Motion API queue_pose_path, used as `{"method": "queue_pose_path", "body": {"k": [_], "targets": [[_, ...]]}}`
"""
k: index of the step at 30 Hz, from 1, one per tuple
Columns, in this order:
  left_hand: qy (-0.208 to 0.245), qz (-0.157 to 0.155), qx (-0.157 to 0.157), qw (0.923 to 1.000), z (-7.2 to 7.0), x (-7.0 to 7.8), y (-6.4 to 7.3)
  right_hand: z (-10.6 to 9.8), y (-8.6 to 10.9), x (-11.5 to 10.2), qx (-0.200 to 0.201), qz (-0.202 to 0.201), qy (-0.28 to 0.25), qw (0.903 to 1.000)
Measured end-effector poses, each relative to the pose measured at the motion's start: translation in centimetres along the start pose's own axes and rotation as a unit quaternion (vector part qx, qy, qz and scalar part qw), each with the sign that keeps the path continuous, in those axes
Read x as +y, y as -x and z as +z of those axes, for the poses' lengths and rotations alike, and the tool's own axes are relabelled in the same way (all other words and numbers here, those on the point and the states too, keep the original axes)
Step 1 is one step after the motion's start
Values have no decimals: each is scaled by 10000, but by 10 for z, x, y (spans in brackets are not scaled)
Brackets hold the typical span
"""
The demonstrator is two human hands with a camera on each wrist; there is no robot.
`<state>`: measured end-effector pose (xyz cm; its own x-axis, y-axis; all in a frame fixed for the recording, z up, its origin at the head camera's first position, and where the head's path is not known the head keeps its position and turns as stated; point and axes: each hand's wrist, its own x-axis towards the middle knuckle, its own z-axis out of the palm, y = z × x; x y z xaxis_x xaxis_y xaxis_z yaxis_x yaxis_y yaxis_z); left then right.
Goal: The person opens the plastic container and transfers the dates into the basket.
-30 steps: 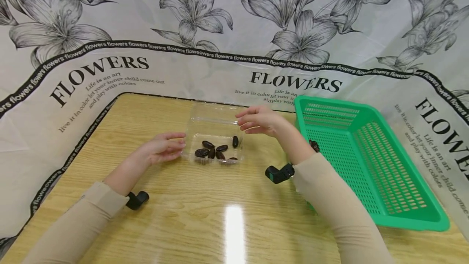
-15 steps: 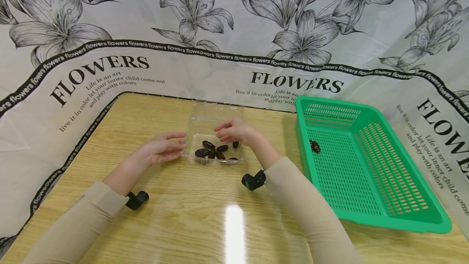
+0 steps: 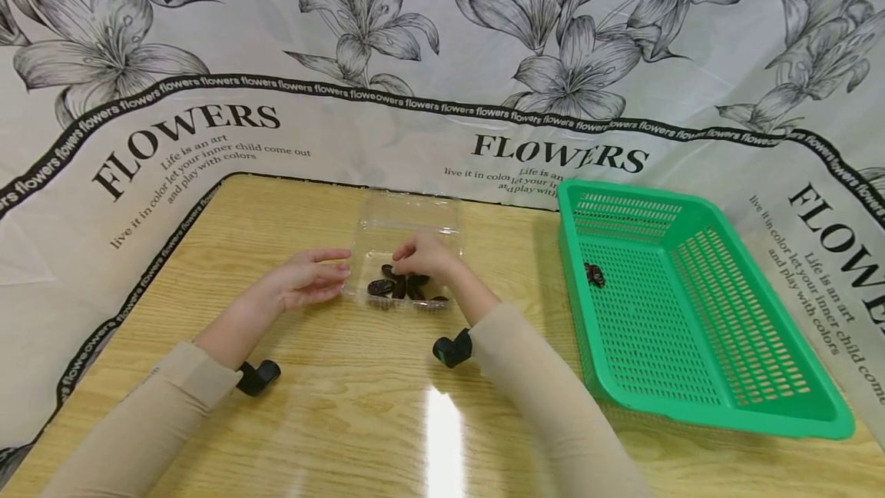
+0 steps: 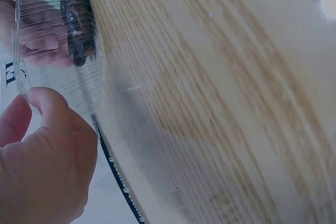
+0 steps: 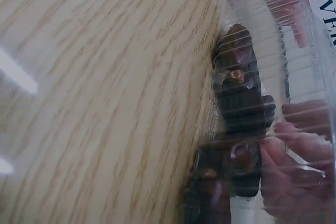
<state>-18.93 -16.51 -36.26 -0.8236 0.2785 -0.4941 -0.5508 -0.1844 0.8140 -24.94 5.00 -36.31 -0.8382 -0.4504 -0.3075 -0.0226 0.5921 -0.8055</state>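
A clear plastic clamshell box (image 3: 408,214) stands on the table with its lid raised at the back. Several dark brown dates (image 3: 379,287) lie in its base. My left hand (image 3: 309,280) is at the box's left side; in the left wrist view its thumb and finger (image 4: 48,100) pinch the rim. Bent fingers of my right hand (image 3: 430,258) reach down inside the box onto a date (image 3: 388,270), hiding part of it. Through the plastic wall in the right wrist view, the fingertips (image 5: 278,156) touch the dates (image 5: 239,106); whether they grip one is unclear.
On the right stands a green perforated basket (image 3: 588,360), with a few reddish-brown dates (image 3: 594,275) near its left wall. A flower-printed cloth (image 3: 387,137) hangs behind the wooden table (image 3: 346,406). Each wrist carries a black camera (image 3: 452,348).
My right hand has moved left and down, from beside the box's right edge to the dates inside it. The left hand has stayed at the box's left side.
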Motion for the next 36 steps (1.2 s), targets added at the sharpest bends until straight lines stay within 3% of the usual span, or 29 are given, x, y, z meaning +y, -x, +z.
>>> {"method": "queue_pose_path", "body": {"k": [9,21,29,36], "targets": [[-3,-13,-5,10000,0,0,-1,9,-4,-3,310,-85,798,9963],[52,7,-23,10000,0,-1,1,12,-5,-1,383,-124,1119,9929],[191,6,-36,9998,0,-2,1,8,-6,-1,305,-3,562,9980],[117,13,-42,9999,0,-2,0,4,-5,0,156,184,-322,9992]]}}
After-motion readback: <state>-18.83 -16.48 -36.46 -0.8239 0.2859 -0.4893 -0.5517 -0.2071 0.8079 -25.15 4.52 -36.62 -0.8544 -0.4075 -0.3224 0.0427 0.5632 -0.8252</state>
